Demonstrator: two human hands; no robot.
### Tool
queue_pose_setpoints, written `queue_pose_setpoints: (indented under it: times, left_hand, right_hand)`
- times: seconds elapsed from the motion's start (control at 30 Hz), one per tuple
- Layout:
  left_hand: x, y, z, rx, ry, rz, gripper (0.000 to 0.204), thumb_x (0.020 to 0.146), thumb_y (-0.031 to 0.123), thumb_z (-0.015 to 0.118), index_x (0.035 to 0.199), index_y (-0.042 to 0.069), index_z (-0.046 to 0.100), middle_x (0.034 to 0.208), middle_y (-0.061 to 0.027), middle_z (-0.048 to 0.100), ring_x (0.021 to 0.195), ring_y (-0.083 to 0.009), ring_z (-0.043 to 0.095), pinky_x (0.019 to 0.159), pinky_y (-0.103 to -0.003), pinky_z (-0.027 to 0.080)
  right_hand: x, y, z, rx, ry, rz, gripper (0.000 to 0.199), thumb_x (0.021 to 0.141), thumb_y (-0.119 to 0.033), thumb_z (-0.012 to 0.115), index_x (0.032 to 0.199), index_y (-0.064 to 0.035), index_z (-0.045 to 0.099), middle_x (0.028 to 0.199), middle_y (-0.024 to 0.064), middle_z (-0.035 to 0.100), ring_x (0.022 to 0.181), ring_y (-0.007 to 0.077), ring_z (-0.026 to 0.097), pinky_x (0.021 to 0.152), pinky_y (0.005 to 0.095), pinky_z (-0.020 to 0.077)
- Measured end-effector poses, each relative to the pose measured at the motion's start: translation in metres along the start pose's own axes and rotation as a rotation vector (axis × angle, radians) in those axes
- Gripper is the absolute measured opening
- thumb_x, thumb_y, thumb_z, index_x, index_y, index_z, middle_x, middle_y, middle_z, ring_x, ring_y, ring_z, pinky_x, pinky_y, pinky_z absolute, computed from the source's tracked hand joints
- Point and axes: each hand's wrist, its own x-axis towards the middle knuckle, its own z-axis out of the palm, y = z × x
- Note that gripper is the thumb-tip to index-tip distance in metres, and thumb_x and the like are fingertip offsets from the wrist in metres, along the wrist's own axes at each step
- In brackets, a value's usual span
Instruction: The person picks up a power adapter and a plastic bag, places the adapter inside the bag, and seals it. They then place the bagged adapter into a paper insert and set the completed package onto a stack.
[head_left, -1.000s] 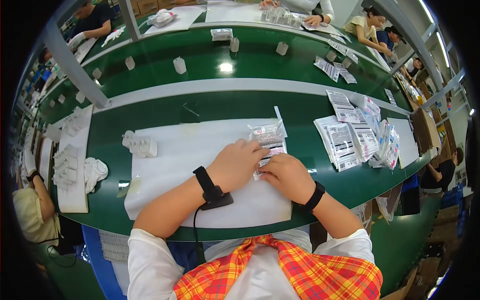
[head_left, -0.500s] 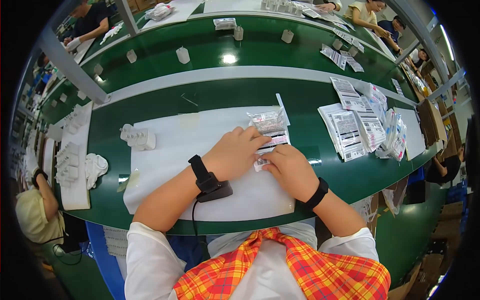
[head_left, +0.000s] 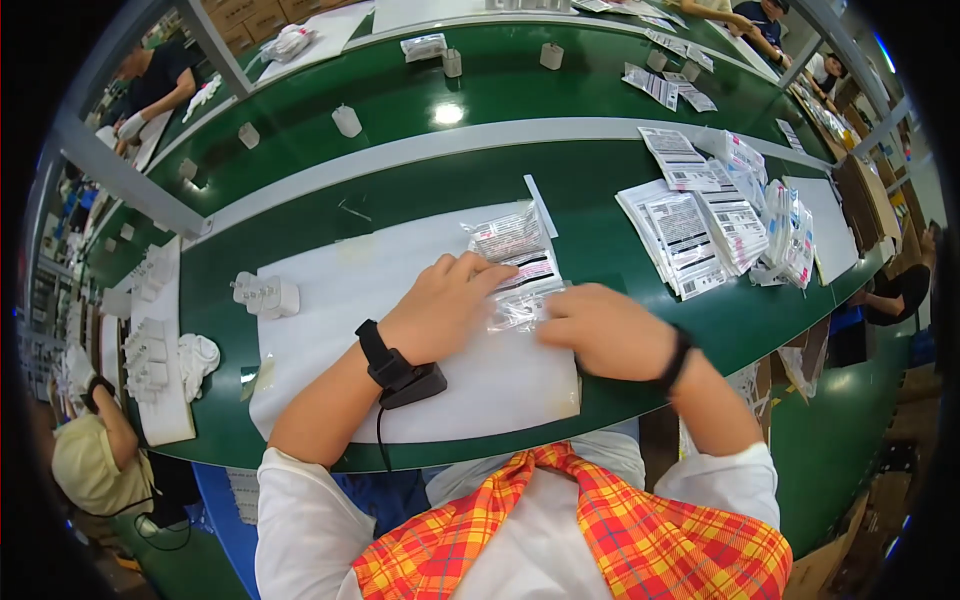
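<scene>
A clear plastic pouch with a printed panel lies on the white sheet, its transparent lower end loose and crinkled. My left hand rests at the pouch's left edge, fingers bent over it and holding it in place. Just right of the pouch's lower end is my right hand, apart from it and smeared by motion; its fingers look curled, but whether anything is between them is unclear. White plug adapters stand grouped on the sheet's left side. What the pouch contains is hard to make out.
A heap of printed pouches lies to the right. Further adapters and a white cloth glove are at the left. Beyond the metal rail, single adapters sit on a green belt. Other people work around.
My right hand has let go of the pouch's clear lower end and moved right. My left hand stays on the pouch. The whole view has tilted a little.
</scene>
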Motion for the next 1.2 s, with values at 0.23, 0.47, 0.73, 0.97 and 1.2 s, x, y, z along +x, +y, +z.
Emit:
queue_pose_setpoints:
  times: [0.23, 0.47, 0.73, 0.97, 1.2]
  left_hand:
    - [0.009, 0.015, -0.026, -0.131, -0.014, 0.006, 0.044, 0.082, 0.021, 0.065, 0.125, 0.012, 0.059, 0.111, -0.0105, 0.058, 0.098, -0.0314, 0.054, 0.089, -0.042, 0.044]
    - [0.016, 0.025, -0.015, 0.045, -0.007, -0.153, 0.034, 0.076, 0.021, 0.070, 0.107, 0.009, 0.064, 0.108, -0.0066, 0.061, 0.096, -0.0296, 0.055, 0.082, -0.040, 0.044]
    - [0.013, 0.026, -0.021, 0.182, 0.136, -0.073, 0.027, 0.073, 0.025, 0.072, 0.096, 0.012, 0.067, 0.095, -0.0075, 0.059, 0.089, -0.0275, 0.053, 0.075, -0.041, 0.043]
    - [0.005, 0.016, -0.019, 0.176, 0.178, -0.143, 0.023, 0.074, 0.026, 0.070, 0.087, 0.008, 0.063, 0.086, -0.0080, 0.054, 0.084, -0.0268, 0.053, 0.072, -0.040, 0.044]
    - [0.004, -0.006, -0.006, 0.087, 0.190, -0.263, 0.019, 0.078, 0.022, 0.062, 0.072, 0.004, 0.059, 0.074, -0.0125, 0.057, 0.072, -0.0325, 0.057, 0.066, -0.045, 0.046]
  right_hand:
    - [-0.361, 0.017, -0.040, 0.436, 1.132, 0.940, 0.013, 0.095, -0.012, 0.058, 0.106, -0.0059, 0.054, 0.091, -0.0027, 0.048, 0.075, 0.0053, 0.039, 0.066, 0.0193, 0.0328]
    - [-0.377, -0.002, -0.003, -0.500, 0.906, 1.608, 0.038, 0.093, -0.011, 0.059, 0.129, -0.0005, 0.053, 0.117, 0.0102, 0.062, 0.101, 0.0192, 0.060, 0.087, 0.0312, 0.0481]
    - [0.011, 0.008, -0.011, -0.142, 0.170, 0.592, 0.037, 0.083, -0.020, 0.071, 0.114, -0.0026, 0.061, 0.097, 0.0154, 0.062, 0.089, 0.0311, 0.062, 0.078, 0.0397, 0.0501]
    - [0.040, 0.047, -0.001, 0.025, 0.045, 0.565, 0.029, 0.085, -0.021, 0.070, 0.102, -0.0003, 0.059, 0.086, 0.0116, 0.060, 0.081, 0.0268, 0.061, 0.072, 0.0363, 0.0496]
    - [0.074, 0.113, -0.046, 1.218, 0.134, 0.598, 0.016, 0.089, -0.011, 0.066, 0.100, -0.0032, 0.058, 0.092, 0.0015, 0.062, 0.084, 0.0126, 0.061, 0.076, 0.0285, 0.0505]
